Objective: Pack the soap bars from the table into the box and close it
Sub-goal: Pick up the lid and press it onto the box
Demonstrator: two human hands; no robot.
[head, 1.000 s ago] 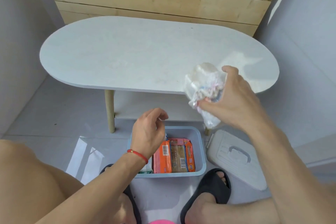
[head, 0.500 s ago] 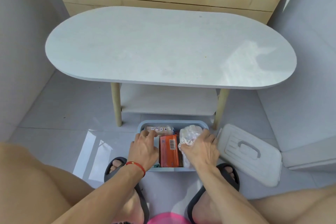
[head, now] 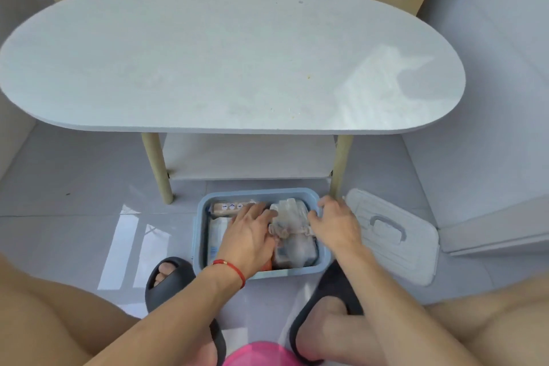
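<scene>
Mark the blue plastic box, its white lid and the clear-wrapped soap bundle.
Blue plastic box (head: 261, 272): head view, near wall.
White ribbed lid with handle (head: 416, 258): head view, flat top beside the handle.
Clear-wrapped soap bundle (head: 292, 229): head view, crinkled wrap in the box.

A single head-worn wide-angle camera looked forward and steeply down from above the seated person's knees. It faced the oval white table (head: 225, 68) and wood-panelled wall beyond, with the floor and blue box (head: 202, 235) close below, near the frame's bottom.
</scene>
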